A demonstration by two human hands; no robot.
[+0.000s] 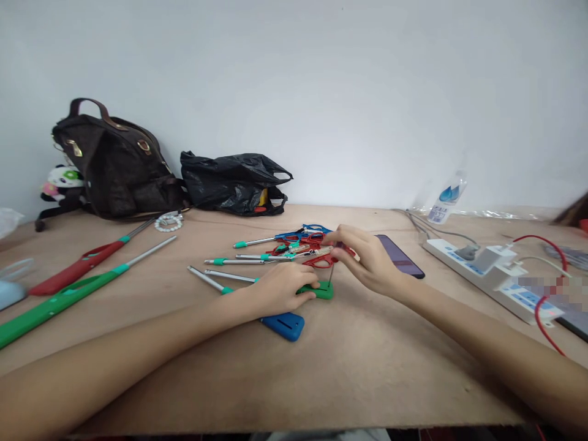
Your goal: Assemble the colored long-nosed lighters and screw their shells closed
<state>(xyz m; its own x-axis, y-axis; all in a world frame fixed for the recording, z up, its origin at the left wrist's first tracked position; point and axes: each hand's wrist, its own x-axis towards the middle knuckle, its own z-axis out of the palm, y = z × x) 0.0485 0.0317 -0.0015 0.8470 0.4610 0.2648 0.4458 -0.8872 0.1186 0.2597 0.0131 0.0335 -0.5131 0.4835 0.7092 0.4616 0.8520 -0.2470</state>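
Observation:
My left hand (285, 286) is closed round a green long-nosed lighter (326, 291) lying on the table, with thumb and fingers on its handle. In my right hand (370, 260) a small screwdriver (331, 275) is pinched between thumb and fingers. Its thin shaft points down and its tip meets the handle's end; the screwdriver's grip is mostly hidden by my fingers. Just in front of my left wrist lies a blue lighter (288, 326), partly covered by my forearm. Behind my hands is a heap of opened lighters (316, 237) with red and blue casings and metal tubes.
At the left lie a red lighter (87, 262) and a larger green one (59, 306). A dark backpack (124, 162) and a black plastic bag (229, 184) stand by the wall. A phone (399, 257), power strip (491, 278), and bottle (448, 197) are on the right.

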